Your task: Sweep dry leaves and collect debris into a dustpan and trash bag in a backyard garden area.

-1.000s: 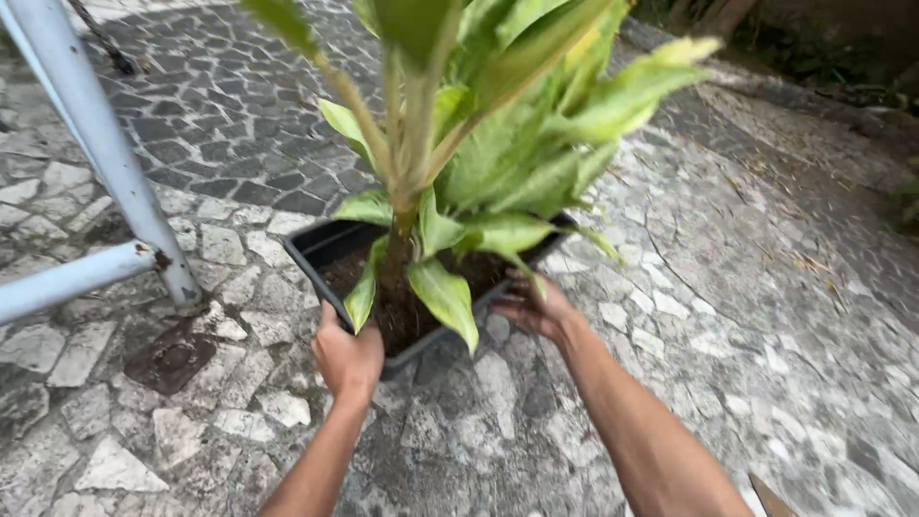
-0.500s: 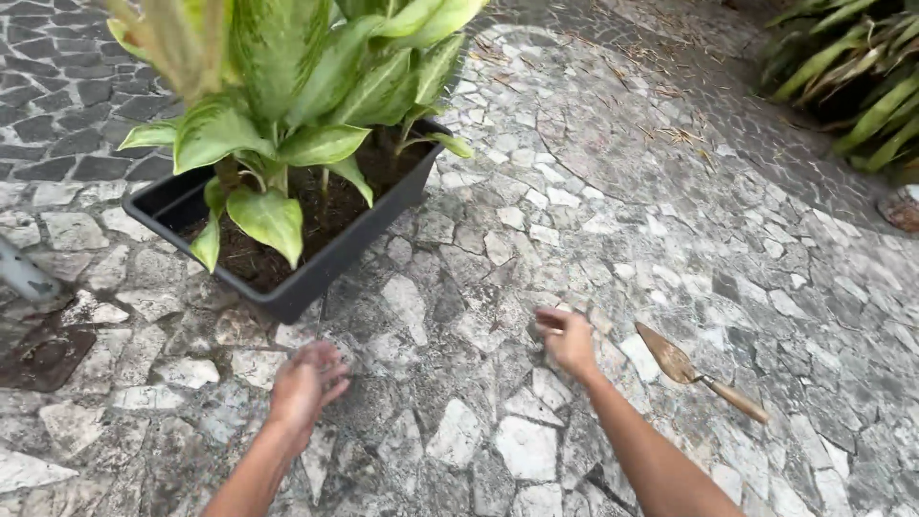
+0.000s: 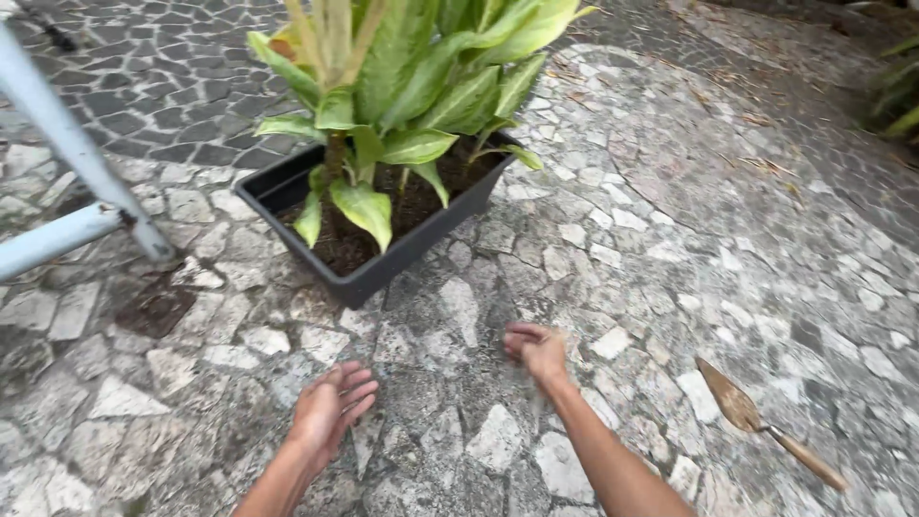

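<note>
Black planter (image 3: 378, 268) with leafy plant (image 3: 412, 86) stands on stone paving (image 3: 670, 249), just beyond both hands, untouched. Left hand (image 3: 330, 407) open, empty; right hand (image 3: 538, 352) loosely curled, empty.

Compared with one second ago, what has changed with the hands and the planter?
Both hands let go of the black planter and drew back. The left hand is now open above the paving and the right hand is loosely curled. The planter stands on the stones; the trowel lies untouched.
</note>
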